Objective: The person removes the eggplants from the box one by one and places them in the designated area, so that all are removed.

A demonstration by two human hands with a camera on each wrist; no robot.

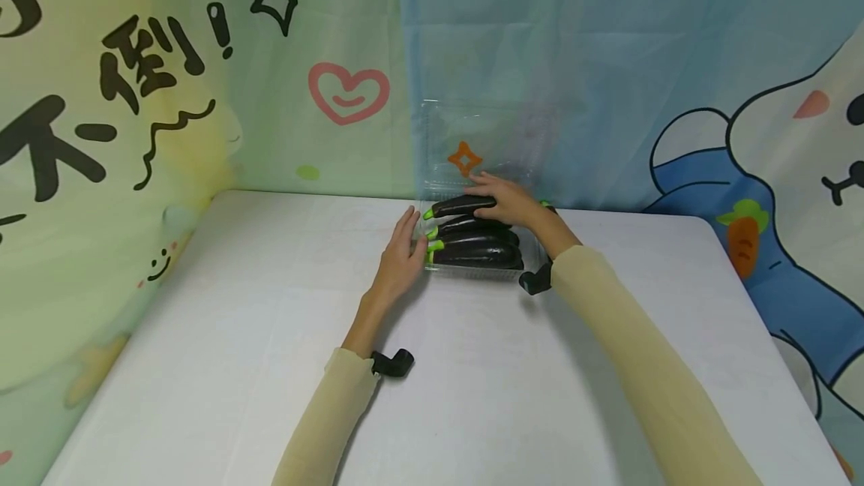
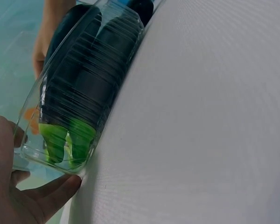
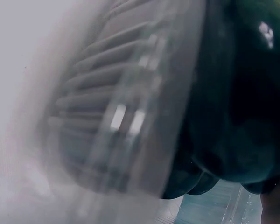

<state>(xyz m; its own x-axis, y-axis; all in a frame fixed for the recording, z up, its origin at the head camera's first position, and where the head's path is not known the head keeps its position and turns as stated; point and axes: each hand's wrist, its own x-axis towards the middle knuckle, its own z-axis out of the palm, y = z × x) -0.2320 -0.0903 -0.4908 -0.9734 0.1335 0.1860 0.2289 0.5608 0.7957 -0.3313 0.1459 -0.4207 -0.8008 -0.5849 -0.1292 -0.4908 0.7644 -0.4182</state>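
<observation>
A clear plastic clamshell box (image 1: 472,270) stands at the far middle of the white table (image 1: 256,336), its lid (image 1: 486,141) open against the backdrop. Several dark purple eggplants (image 1: 479,252) with green stems lie in it. My right hand (image 1: 509,199) grips the topmost eggplant (image 1: 459,206) from above, over the box. The left hand (image 1: 401,257) presses straight fingers against the box's left end. In the left wrist view the left hand (image 2: 18,200) touches the ribbed box wall (image 2: 91,70) beside the green stems (image 2: 65,140). The right wrist view is filled by a blurred eggplant (image 3: 242,107) and the box wall (image 3: 121,116).
A cartoon-printed cloth backdrop (image 1: 169,96) hangs close behind the table and wraps round its left side. The table's right edge (image 1: 763,306) runs near a printed blue and white figure. Black wrist mounts (image 1: 393,363) sit on both forearms.
</observation>
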